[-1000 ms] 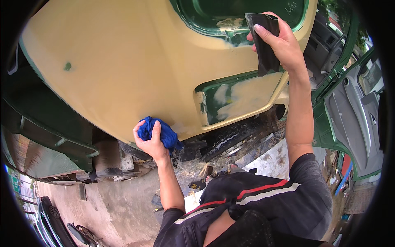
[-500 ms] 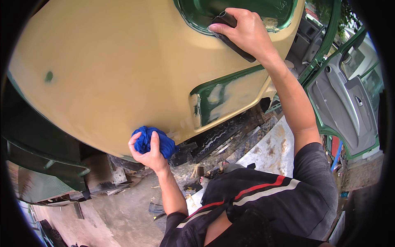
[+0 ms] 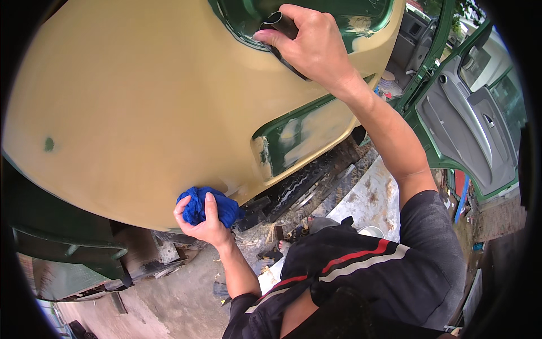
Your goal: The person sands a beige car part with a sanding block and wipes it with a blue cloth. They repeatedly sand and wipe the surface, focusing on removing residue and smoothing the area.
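The grey concrete floor (image 3: 180,305) bears a pale, brown-stained sheet (image 3: 370,198); dark scraps (image 3: 220,291) lie to its left. A round, whitish container (image 3: 371,231), partly hidden, seems to rest on the sheet.

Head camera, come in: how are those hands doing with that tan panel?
Left hand gripping blue cloth near lower edge of tan panel. Right hand holding dark curled sheet beside upper green recess. Nothing visibly in the way.

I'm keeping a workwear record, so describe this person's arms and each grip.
The left grip and right grip are bare: five-fingered hands, no gloves. The forearms are uncovered, with no watch or band visible. Short dark sleeves end near the elbows, the right one greyish, as if dusty. Red and white stripes cross the dark shirt.
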`<state>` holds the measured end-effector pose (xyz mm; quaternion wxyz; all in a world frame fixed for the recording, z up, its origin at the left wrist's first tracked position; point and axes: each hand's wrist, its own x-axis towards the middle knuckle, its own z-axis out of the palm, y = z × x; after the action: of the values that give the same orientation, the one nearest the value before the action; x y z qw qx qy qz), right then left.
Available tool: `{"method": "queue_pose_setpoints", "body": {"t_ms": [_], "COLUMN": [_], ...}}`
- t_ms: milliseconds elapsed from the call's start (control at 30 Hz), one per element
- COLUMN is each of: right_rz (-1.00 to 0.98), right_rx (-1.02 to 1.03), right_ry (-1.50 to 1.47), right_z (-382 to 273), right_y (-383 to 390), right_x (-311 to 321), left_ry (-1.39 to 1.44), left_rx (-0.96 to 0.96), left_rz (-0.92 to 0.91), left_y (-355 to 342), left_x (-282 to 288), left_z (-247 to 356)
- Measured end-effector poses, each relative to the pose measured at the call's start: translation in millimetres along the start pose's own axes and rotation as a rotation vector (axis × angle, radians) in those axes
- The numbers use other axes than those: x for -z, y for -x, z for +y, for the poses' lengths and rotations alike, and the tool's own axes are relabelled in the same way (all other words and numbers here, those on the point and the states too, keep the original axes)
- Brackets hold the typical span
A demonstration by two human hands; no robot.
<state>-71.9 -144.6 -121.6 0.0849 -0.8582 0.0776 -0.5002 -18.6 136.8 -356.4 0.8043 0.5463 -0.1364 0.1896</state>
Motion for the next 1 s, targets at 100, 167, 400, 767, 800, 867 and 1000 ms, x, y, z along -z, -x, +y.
{"method": "queue_pose_setpoints", "body": {"t_ms": [100,167,400,767,800,867,1000], "right_rz": [0.030,-0.091,-0.100,-0.149,-0.115,-0.059,-0.080], "right_rx": [0.111,0.125,0.521,0.255,0.309,0.391,0.328], "right_ry": [0.203,0.038,0.180,0.193,0.202,0.190,0.189], "right_z": [26,46,46,65,69,61,71], "right_y": [-1,-5,-26,-18,-19,-16,-17], "right_x": [21,41,25,46,41,28,33], "left_ry": [-0.011,-0.047,-0.050,-0.089,-0.093,-0.075,-0.103], "left_rx": [-0.014,-0.029,-0.001,-0.067,-0.086,-0.076,-0.102], "left_rz": [0.001,0.007,0.039,0.017,0.002,0.011,0.013], "left_y": [0,0,2,4,4,6,6], "left_x": [2,5,6,9,7,7,7], "left_z": [-1,-7,-6,-15,-19,-18,-19]}}
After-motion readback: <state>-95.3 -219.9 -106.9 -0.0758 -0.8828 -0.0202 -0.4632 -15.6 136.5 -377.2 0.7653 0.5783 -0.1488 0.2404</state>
